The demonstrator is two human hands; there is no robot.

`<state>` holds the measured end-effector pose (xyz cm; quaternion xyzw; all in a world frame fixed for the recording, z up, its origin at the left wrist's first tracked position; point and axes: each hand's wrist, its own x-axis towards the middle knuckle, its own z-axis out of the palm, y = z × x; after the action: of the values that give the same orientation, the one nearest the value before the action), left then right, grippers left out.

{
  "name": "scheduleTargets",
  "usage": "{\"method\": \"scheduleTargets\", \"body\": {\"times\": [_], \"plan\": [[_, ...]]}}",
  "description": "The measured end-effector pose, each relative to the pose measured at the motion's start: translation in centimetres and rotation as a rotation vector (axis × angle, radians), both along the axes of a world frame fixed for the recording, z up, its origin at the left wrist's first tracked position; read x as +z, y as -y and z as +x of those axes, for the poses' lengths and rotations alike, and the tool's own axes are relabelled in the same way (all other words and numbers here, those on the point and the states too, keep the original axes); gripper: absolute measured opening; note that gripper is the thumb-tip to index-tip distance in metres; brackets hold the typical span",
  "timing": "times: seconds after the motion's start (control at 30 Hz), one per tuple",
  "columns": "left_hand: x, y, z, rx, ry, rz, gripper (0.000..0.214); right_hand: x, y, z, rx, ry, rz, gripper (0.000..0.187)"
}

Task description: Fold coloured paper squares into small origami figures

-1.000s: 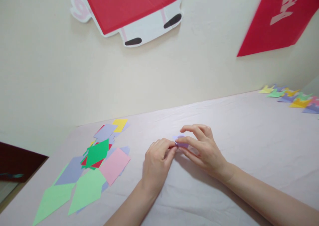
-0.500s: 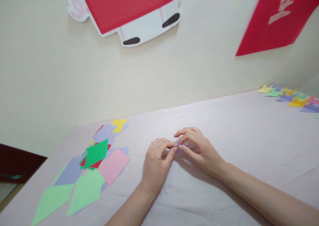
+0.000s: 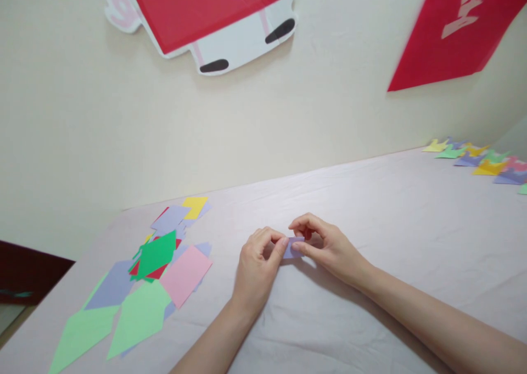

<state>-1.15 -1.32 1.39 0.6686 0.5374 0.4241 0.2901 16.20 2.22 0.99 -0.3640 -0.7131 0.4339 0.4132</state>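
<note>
A small folded piece of purple paper (image 3: 293, 251) is held between both hands, just above the pale cloth near the middle of the view. My left hand (image 3: 260, 261) pinches its left end between thumb and forefinger. The right end sits at the thumb of my right hand (image 3: 325, 245), whose curled fingers are behind the paper. Part of the paper is hidden by the thumbs and fingers.
Loose coloured sheets lie at left, among them a green sheet (image 3: 158, 255), a pink sheet (image 3: 186, 275) and a light green sheet (image 3: 140, 316). Several folded paper shapes (image 3: 489, 167) stand at far right. A wall (image 3: 329, 116) rises behind the cloth-covered surface (image 3: 370, 209).
The purple paper has turned so that a flat rectangular face now shows, where a raised point stood before. Both hands stay close together on it.
</note>
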Motion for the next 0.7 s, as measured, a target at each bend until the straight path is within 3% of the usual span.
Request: {"method": "scheduleTargets", "body": {"times": [0.3, 0.43, 0.53, 0.7], "plan": [[0.0, 0.2, 1.1, 0.014, 0.094, -0.071, 0.026, -0.1, 0.0, -0.3, 0.050, 0.033, -0.150, 0.018], [-0.3, 0.2, 1.7, 0.013, 0.266, -0.164, 0.018, -0.4, 0.0, -0.4, 0.066, -0.105, -0.230, 0.023], [-0.7, 0.2, 2.1, -0.007, 0.391, -0.248, 0.027, -0.8, -0.1, -0.3, 0.055, -0.207, -0.290, 0.028], [-1.1, -0.1, 2.2, -0.013, 0.469, -0.271, 0.018, -0.8, -0.1, -0.2, 0.053, -0.218, -0.272, 0.028]]}}
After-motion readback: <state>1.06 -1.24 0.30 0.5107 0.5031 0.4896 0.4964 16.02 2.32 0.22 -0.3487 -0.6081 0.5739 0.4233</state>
